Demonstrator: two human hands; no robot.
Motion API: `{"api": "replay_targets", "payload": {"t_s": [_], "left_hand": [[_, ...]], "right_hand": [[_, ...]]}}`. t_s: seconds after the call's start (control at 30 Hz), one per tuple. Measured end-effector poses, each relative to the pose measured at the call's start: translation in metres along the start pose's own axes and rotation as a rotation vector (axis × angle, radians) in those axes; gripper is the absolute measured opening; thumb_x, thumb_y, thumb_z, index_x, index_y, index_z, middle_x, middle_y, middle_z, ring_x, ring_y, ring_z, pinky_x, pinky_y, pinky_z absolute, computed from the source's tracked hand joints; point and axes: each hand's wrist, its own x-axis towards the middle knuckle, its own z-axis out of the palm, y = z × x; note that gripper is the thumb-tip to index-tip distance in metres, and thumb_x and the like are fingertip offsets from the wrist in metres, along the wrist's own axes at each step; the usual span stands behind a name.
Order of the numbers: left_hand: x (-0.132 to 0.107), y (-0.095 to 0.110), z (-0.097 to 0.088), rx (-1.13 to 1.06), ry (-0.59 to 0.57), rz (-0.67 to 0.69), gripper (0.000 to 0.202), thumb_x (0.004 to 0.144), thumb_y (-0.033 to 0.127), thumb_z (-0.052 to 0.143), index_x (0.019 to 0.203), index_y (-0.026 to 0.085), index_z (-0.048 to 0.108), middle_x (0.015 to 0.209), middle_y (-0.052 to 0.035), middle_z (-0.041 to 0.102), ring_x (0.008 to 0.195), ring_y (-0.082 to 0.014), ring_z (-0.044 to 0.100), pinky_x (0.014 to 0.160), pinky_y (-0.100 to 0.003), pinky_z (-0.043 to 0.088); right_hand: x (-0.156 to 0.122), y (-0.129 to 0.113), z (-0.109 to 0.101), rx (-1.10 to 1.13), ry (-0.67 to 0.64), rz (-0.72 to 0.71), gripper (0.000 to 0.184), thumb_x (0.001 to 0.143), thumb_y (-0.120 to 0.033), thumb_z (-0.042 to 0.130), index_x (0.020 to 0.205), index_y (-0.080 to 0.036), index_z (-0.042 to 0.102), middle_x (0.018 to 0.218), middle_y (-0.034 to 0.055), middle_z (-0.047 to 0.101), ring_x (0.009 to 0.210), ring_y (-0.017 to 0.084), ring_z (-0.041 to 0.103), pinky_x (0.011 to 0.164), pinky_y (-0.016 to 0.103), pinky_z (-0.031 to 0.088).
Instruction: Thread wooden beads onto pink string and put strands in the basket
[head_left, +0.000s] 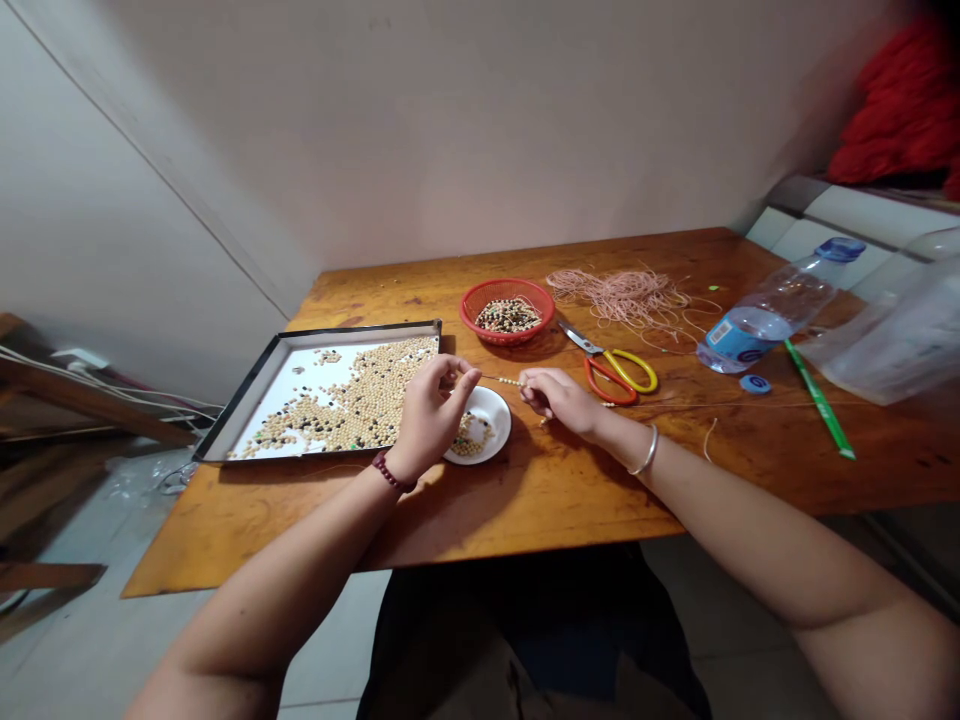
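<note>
My left hand (433,415) and my right hand (559,400) pinch a short thread strung with pale beads (502,381) between them, above a small white saucer (496,420) holding loose beads. To the left of my left hand lies a black-rimmed metal tray (360,332), spread with many tan beads and some dark ones. A red plastic basket (510,335) holding mixed dark and tan beads stands beyond my hands. My left wrist wears a dark beaded bracelet, and my right a silver bangle.
On the wooden table (525,500) lie yellow-and-red-handled scissors (611,372), a tangle of pale cord (619,297), a water bottle (772,310), its blue cap (755,384), a green ruler (820,398) and a clear plastic bag (892,330). Walls bound the far and left sides.
</note>
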Motion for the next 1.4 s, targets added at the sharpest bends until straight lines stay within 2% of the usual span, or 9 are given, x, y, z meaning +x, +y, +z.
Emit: {"api": "replay_targets", "payload": {"t_s": [0.17,0.3,0.5,0.6,0.67,0.77,0.93,1.1,1.4], "left_hand": [[0.003,0.002,-0.004,0.004,0.052,-0.011,0.021,0.089,0.034,0.053,0.079,0.016,0.056,0.077,-0.0019,0.057,0.072,-0.0130,0.052,0.064,-0.024,0.040],[0.007,0.004,-0.009,-0.022,0.071,-0.033,0.020,0.089,0.033,0.053,0.079,0.016,0.055,0.077,-0.0018,0.058,0.073,-0.0129,0.053,0.067,-0.024,0.041],[0.005,0.003,-0.010,-0.108,-0.040,-0.093,0.020,0.089,0.035,0.054,0.080,0.016,0.056,0.080,-0.0021,0.058,0.074,-0.0128,0.054,0.065,-0.023,0.042],[0.002,0.003,-0.010,-0.125,-0.089,-0.097,0.020,0.088,0.035,0.055,0.081,0.016,0.056,0.081,-0.0020,0.057,0.075,-0.0126,0.053,0.064,-0.022,0.042],[0.001,0.002,-0.012,-0.111,-0.095,-0.106,0.019,0.089,0.035,0.054,0.082,0.017,0.055,0.082,-0.0020,0.056,0.075,-0.0127,0.053,0.063,-0.022,0.043],[0.002,0.001,-0.015,-0.075,-0.082,-0.130,0.018,0.090,0.034,0.052,0.082,0.018,0.054,0.083,-0.0022,0.055,0.076,-0.0133,0.053,0.063,-0.022,0.043],[0.004,-0.003,-0.020,-0.027,-0.077,-0.109,0.014,0.091,0.030,0.051,0.083,0.019,0.053,0.085,-0.0034,0.056,0.081,-0.0149,0.053,0.064,-0.024,0.043],[0.007,-0.006,-0.023,0.058,-0.077,0.007,0.009,0.090,0.022,0.052,0.082,0.019,0.052,0.083,-0.0036,0.056,0.079,-0.0157,0.051,0.067,-0.027,0.042],[0.004,-0.010,-0.024,0.141,-0.086,0.159,0.008,0.087,0.014,0.054,0.085,0.019,0.050,0.082,-0.0041,0.056,0.079,-0.0167,0.050,0.070,-0.031,0.041]], "right_hand": [[0.002,0.002,-0.003,0.035,0.030,0.019,0.026,0.078,-0.027,0.034,0.054,-0.020,0.032,0.050,-0.0049,0.034,0.042,0.007,0.028,0.042,0.021,0.023],[0.004,0.004,-0.006,0.033,0.061,0.084,0.023,0.076,-0.026,0.035,0.058,-0.018,0.047,0.054,-0.0007,0.048,0.045,0.010,0.042,0.046,0.022,0.033],[0.002,-0.003,-0.007,0.055,0.005,-0.109,0.030,0.076,-0.024,0.039,0.086,-0.014,0.066,0.089,0.0087,0.068,0.089,0.020,0.062,0.080,0.032,0.044],[-0.002,-0.008,-0.006,0.148,-0.097,-0.068,0.033,0.084,-0.036,0.038,0.094,-0.015,0.063,0.079,0.0053,0.063,0.072,0.017,0.059,0.069,0.029,0.045],[-0.004,-0.010,-0.004,0.120,-0.124,0.024,0.040,0.089,-0.047,0.035,0.091,-0.016,0.061,0.061,-0.0013,0.050,0.051,0.012,0.044,0.054,0.026,0.038],[-0.002,-0.011,-0.002,-0.067,-0.073,-0.025,0.047,0.089,-0.056,0.038,0.074,-0.016,0.059,0.058,-0.0029,0.041,0.052,0.011,0.035,0.053,0.024,0.033],[0.003,-0.006,-0.001,-0.192,-0.015,-0.095,0.046,0.091,-0.052,0.040,0.064,-0.016,0.052,0.064,0.0000,0.050,0.064,0.013,0.047,0.063,0.025,0.036],[0.004,-0.005,0.001,-0.114,-0.056,-0.065,0.037,0.093,-0.044,0.043,0.078,-0.015,0.058,0.078,0.0033,0.061,0.079,0.015,0.056,0.074,0.026,0.040],[0.002,-0.006,0.001,-0.063,-0.075,-0.024,0.030,0.088,-0.038,0.047,0.067,-0.016,0.053,0.065,0.0002,0.054,0.065,0.013,0.050,0.064,0.024,0.039]]}}
